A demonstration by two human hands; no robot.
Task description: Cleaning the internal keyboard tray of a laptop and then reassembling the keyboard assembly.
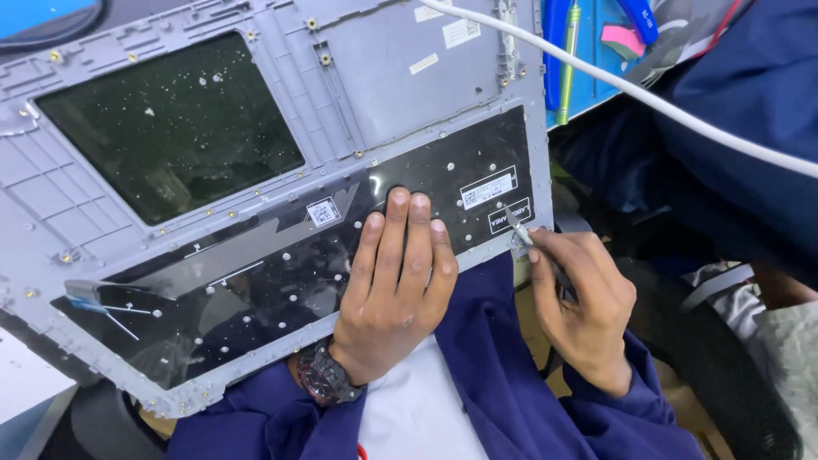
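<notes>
A grey laptop palmrest shell [400, 77] lies upside down, tilted across my lap and the bench edge. A glossy black keyboard backing sheet [281, 273] covers its lower strip, and a dark touchpad panel [170, 128] sits above. My left hand [396, 285] rests flat on the black sheet with fingers together, pressing it down. My right hand [575, 298] pinches a thin metal tool [516, 226], its tip at the shell's lower right corner beside the sheet's edge. A black wristwatch [328, 379] is on my left wrist.
A white cable [648, 98] runs diagonally over the shell's top right. A blue mat [596, 51] holds a yellow-green screwdriver [567, 60], blue-handled pliers and a pink item. Another person's dark blue sleeve [750, 128] fills the right side.
</notes>
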